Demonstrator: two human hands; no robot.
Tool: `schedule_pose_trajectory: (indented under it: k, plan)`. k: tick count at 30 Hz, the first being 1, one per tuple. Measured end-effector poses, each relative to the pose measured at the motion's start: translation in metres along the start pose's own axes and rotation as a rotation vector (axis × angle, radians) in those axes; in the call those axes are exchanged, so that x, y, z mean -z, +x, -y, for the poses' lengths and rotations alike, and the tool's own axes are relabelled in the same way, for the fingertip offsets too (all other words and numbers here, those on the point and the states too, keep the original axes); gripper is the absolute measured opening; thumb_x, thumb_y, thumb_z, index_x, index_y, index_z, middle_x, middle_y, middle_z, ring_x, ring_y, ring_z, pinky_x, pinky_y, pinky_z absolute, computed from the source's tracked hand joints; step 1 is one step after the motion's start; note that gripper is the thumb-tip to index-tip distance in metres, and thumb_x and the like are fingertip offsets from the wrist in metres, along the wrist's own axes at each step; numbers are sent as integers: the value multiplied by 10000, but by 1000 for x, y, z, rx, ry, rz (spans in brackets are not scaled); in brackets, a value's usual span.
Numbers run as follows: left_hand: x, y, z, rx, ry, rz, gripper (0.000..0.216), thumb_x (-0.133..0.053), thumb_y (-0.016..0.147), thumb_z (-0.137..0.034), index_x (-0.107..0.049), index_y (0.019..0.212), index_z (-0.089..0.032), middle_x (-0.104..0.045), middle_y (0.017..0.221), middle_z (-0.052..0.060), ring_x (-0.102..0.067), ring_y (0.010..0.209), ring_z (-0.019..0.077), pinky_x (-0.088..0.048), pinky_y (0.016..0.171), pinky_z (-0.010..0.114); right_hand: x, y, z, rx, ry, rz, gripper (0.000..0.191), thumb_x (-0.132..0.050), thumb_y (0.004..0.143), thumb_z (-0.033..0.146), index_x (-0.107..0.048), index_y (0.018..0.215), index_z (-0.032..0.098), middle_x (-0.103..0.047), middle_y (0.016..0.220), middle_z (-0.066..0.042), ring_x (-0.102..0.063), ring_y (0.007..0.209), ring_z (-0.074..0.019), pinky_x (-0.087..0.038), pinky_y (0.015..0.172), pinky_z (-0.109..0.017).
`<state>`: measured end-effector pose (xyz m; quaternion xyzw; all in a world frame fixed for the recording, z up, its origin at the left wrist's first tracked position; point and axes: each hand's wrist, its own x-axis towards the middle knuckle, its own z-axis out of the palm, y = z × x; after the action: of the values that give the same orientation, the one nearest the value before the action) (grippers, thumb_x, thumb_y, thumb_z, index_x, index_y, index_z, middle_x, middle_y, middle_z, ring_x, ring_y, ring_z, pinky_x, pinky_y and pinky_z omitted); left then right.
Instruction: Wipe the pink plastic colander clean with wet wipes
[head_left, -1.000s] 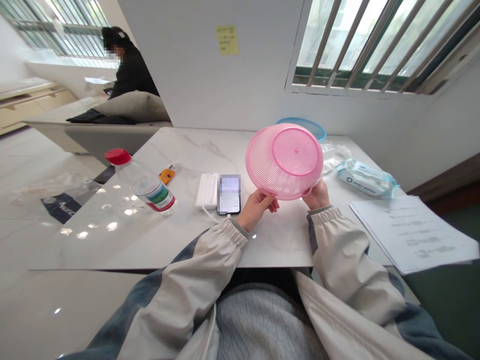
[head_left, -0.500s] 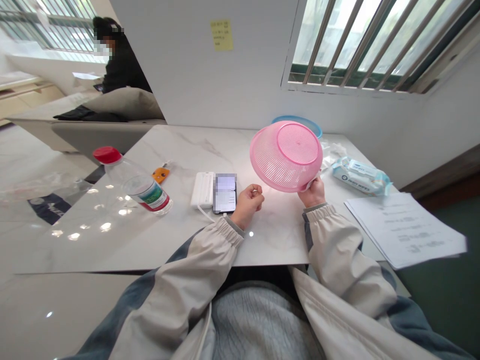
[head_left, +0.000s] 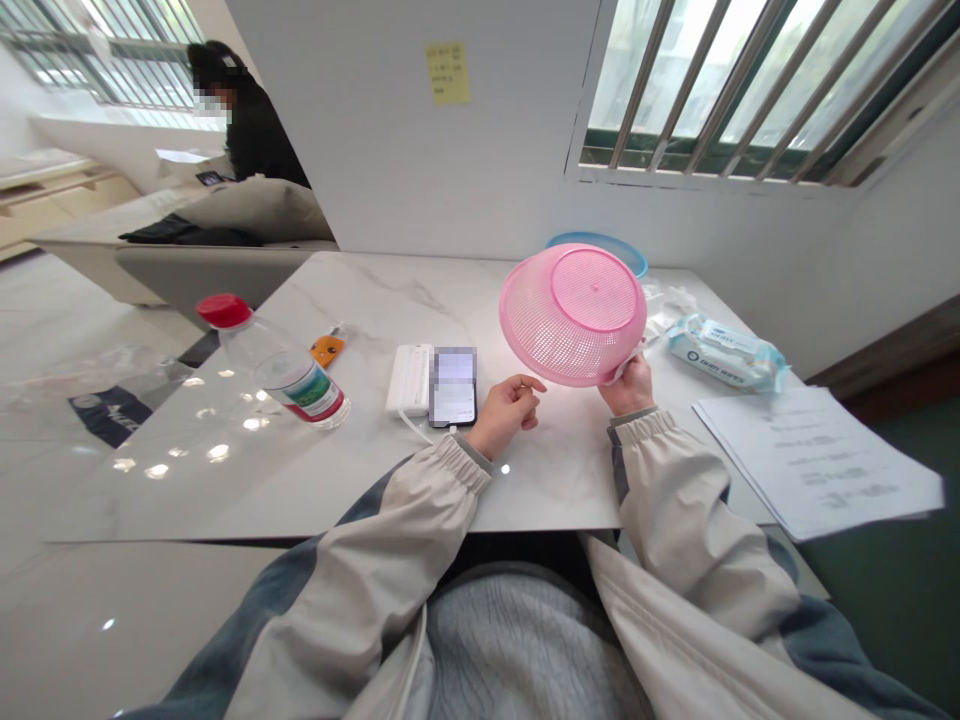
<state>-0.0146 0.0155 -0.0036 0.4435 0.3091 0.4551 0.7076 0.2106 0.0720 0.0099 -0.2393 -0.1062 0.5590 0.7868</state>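
Observation:
By its rim, my right hand [head_left: 628,384] grips a pink plastic colander [head_left: 577,315]. The colander is tilted up off the table, its round base turned toward me and its perforated side facing down to the left. My right fingers are partly hidden behind the rim. Left of it, my left hand [head_left: 506,413] hovers close to the table with the index finger stretched out toward the colander and the other fingers loosely curled; I see nothing in it. Just beside that hand lies a phone [head_left: 453,390] with its screen lit and a cable plugged in.
A white power bank [head_left: 407,380] touches the phone. Further left are a red-capped bottle [head_left: 289,370] and an orange trinket [head_left: 328,349]. Behind the colander rests a blue basket [head_left: 600,243]. Body wipes [head_left: 726,355] and papers [head_left: 814,460] lie right. A person [head_left: 259,125] sits beyond the partition.
My left index finger has uncurled and now points toward the colander. My right hand keeps the colander at nearly the same place and tilt. The whole view has shifted slightly.

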Motion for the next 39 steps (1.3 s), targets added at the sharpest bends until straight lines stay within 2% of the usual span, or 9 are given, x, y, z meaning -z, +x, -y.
schedule_pose_trajectory:
  k: [6,10,16,22,27,30,34,36,39]
  plan:
    - [-1,2,1,-54,-23,-22,261,-654,659,-148,-661,919,-170,-337,598,-127,-297,509,42,-358,536,237,4,3,0,-1,-7,-3,411,-356,1151,303,-759,1215,255,-837,953,41,-786,1015,-116,-620,1044,-280]
    - [1,2,-1,-96,1,-70,201,-650,640,-154,-623,836,-183,-305,575,-133,-256,499,38,-314,500,220,6,5,-1,9,-2,1,349,-422,1133,295,-766,1180,265,-837,961,50,-781,1035,-113,-612,1056,-274]
    - [3,0,-1,-14,68,-47,180,-696,672,-214,-627,836,-183,-341,512,-134,-271,433,38,-237,460,219,7,5,-1,12,-1,12,317,-449,1118,278,-765,1114,263,-834,954,52,-787,999,-107,-633,1012,-272]
    - [4,-1,-2,-42,162,-70,194,-725,725,-287,-644,868,-185,-361,478,-131,-301,394,50,-244,436,217,2,2,0,14,27,-4,357,-414,1130,276,-764,1063,272,-824,885,65,-788,917,-95,-644,962,-243]
    - [4,0,-2,-119,168,-166,221,-681,695,-218,-633,909,-192,-302,523,-144,-325,418,49,-307,458,207,1,1,0,23,24,6,380,-423,1128,276,-756,945,279,-813,839,77,-786,878,-91,-642,965,-239]
    - [3,1,-2,-110,153,-158,378,-651,676,-169,-619,1051,-196,-315,534,-152,-331,429,53,-320,476,207,1,1,0,20,19,-4,380,-446,1123,287,-740,883,273,-813,843,75,-784,884,-80,-628,985,-223]
    - [1,-1,-4,-74,103,-140,619,-661,679,-141,-523,1279,-198,-359,529,-171,-334,435,59,-310,498,212,0,0,0,2,7,3,375,-418,1128,272,-767,990,274,-823,895,63,-784,965,-87,-611,1042,-245]
    - [0,-4,-5,-42,88,-77,657,-691,691,-145,-505,1320,-179,-374,515,-174,-316,431,55,-297,500,219,-2,-1,0,-4,-4,6,398,-381,1139,282,-772,1063,271,-827,920,57,-783,1012,-98,-604,1070,-269]
    - [-2,-6,-8,-22,60,33,602,-779,742,-210,-546,1295,-162,-364,493,-174,-275,426,47,-261,495,230,-3,-3,0,-6,-37,25,419,-355,1147,317,-770,1144,259,-836,983,40,-773,1097,-121,-579,1126,-316]
